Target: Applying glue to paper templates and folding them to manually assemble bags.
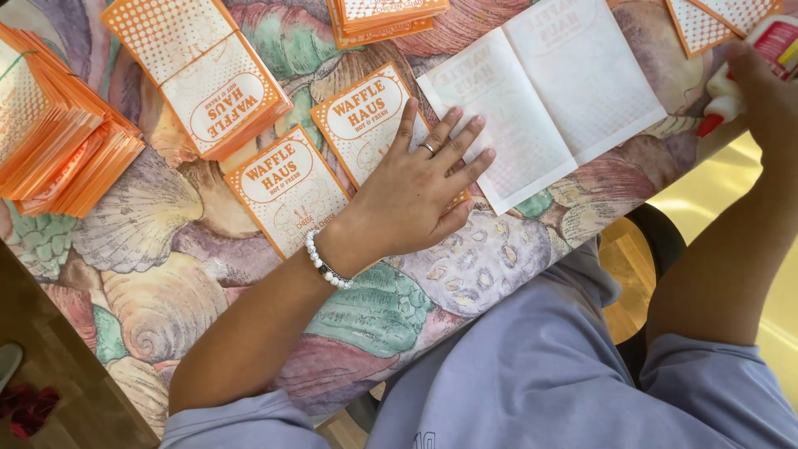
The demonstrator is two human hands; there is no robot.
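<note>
My left hand [420, 187] lies flat with fingers spread, pressing on the near edge of a white unfolded paper sheet [549, 91] and partly covering an orange-and-white printed paper bag [362, 120]. A ring and a white bead bracelet are on that hand. My right hand [761, 91] is at the table's right edge, closed around a white glue bottle [769, 50] with a red label and an orange tip pointing down-left. A second printed bag [287, 187] lies just left of my left wrist.
Stacks of orange-and-white bags sit at the far left [58, 141], upper left [199, 71], top middle [382, 17] and top right [715, 21]. The table wears a shell-patterned cloth [158, 241]. My grey-clothed lap and a wooden floor show below.
</note>
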